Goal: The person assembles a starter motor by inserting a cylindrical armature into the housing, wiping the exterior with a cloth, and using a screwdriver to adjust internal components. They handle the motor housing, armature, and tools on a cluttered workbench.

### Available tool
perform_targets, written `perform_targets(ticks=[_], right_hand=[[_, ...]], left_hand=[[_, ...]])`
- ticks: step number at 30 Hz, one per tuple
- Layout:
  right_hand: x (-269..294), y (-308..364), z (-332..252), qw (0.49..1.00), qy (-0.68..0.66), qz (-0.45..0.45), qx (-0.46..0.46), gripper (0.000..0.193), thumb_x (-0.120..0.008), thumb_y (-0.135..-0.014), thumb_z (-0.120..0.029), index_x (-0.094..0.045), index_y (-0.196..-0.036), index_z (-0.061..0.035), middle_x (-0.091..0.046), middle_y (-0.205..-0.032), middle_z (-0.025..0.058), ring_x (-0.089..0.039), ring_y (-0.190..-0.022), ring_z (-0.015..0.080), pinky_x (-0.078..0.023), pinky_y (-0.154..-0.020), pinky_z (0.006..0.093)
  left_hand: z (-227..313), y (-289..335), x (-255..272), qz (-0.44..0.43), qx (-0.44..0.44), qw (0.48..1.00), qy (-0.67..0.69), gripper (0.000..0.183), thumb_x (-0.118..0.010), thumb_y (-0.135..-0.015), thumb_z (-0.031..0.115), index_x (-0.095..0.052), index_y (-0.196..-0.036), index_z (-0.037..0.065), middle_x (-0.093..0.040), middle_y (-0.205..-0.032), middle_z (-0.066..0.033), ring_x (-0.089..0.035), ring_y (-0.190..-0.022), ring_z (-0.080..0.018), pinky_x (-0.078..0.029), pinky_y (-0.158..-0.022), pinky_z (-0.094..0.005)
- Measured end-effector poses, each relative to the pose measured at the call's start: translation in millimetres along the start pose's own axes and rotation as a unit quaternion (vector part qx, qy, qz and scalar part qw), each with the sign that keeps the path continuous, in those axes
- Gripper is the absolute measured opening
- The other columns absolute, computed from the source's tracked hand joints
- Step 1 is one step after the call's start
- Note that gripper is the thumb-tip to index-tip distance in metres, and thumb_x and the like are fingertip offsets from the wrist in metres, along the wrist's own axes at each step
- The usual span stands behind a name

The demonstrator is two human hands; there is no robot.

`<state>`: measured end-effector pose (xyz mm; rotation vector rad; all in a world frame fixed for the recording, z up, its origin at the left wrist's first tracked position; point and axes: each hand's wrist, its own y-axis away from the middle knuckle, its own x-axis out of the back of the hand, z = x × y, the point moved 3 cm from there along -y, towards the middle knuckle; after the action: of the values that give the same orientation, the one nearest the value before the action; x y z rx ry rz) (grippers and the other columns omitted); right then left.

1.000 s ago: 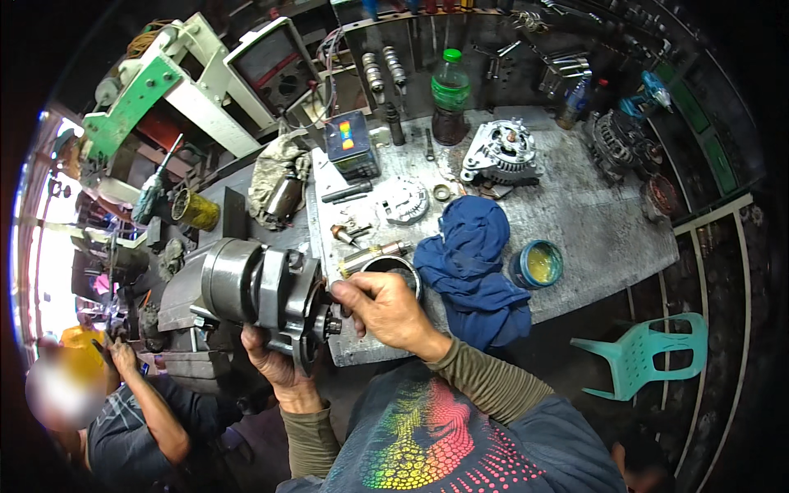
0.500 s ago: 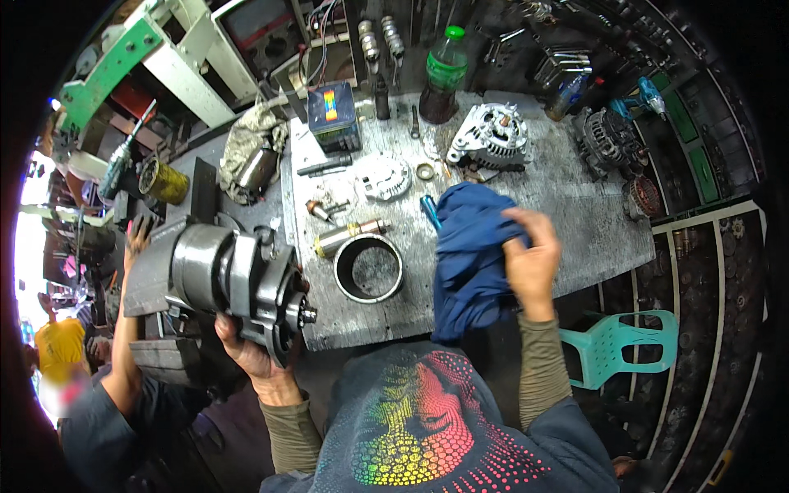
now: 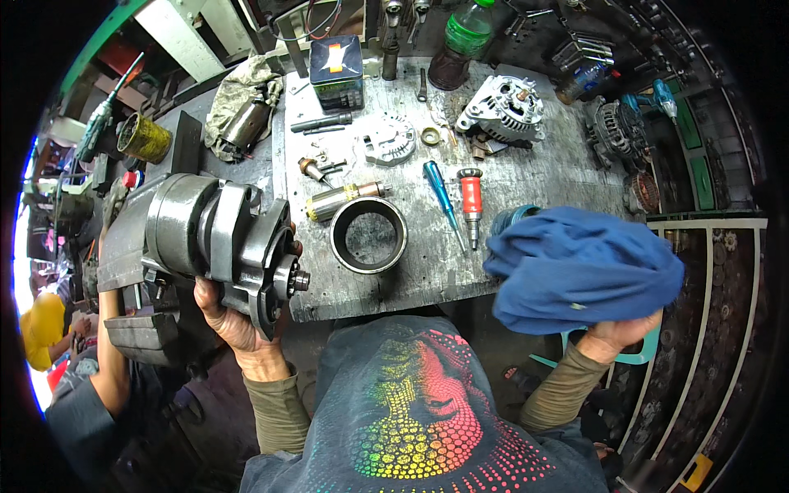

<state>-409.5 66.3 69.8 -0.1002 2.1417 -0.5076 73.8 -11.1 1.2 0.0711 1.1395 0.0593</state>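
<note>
My left hand (image 3: 238, 329) is closed around the toothed-pinion end of a dark metal starter motor (image 3: 220, 234), its thumb below and fingertips showing behind. The motor lies level beside a black vise (image 3: 148, 341); whether the jaws clamp it, I cannot tell. Held up at the table's right front edge is a bundled blue cloth (image 3: 588, 267), with my right hand (image 3: 618, 330) gripping it from below, fingers mostly hidden. A ring-shaped metal housing (image 3: 368, 236) stands on the table between my hands. A blue screwdriver (image 3: 441, 197) and a red-handled tool (image 3: 471, 201) lie left of the cloth.
Farther back are an armature (image 3: 337, 201), a silver alternator (image 3: 503, 111), a dark box (image 3: 336, 74) and a green-capped bottle (image 3: 464, 41). A co-worker's arm (image 3: 111, 320) reaches in at the left. A teal stool (image 3: 645, 352) stands at the right.
My right hand has swung right with the blue cloth and now holds it from below. The red-handled tool and the whole screwdriver have come into sight. My left hand keeps its hold; the view has shifted.
</note>
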Motion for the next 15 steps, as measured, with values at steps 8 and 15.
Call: perform_targets(ticks=[8, 15], right_hand=[[12, -5, 168, 0.578, 0.793, -0.071, -0.179, 0.035, -0.071, -0.086, -0.009, -0.072, -0.120, 0.0016, -0.070, -0.117, 0.0242, -0.069, -0.107, 0.0415, -0.055, -0.097, 0.0465], [74, -95, 246, 0.500, 0.847, -0.105, -0.145, 0.028, -0.071, -0.090, -0.016, -0.064, -0.110, 0.0014, -0.073, -0.104, 0.0255, -0.073, -0.097, 0.0449, -0.058, -0.085, 0.0541]], left_hand=[[-5, -7, -16, -0.060, 0.036, 0.998, 0.004, 0.096, -0.076, -0.090, 0.055, -0.035, -0.164, 0.009, -0.044, -0.161, -0.0292, -0.048, -0.142, -0.0550, -0.040, -0.118, -0.0701], [-5, -9, -24, -0.029, 0.007, 0.998, -0.057, 0.098, -0.072, -0.090, 0.065, -0.038, -0.163, 0.010, -0.050, -0.155, -0.0287, -0.053, -0.137, -0.0531, -0.045, -0.113, -0.0686]])
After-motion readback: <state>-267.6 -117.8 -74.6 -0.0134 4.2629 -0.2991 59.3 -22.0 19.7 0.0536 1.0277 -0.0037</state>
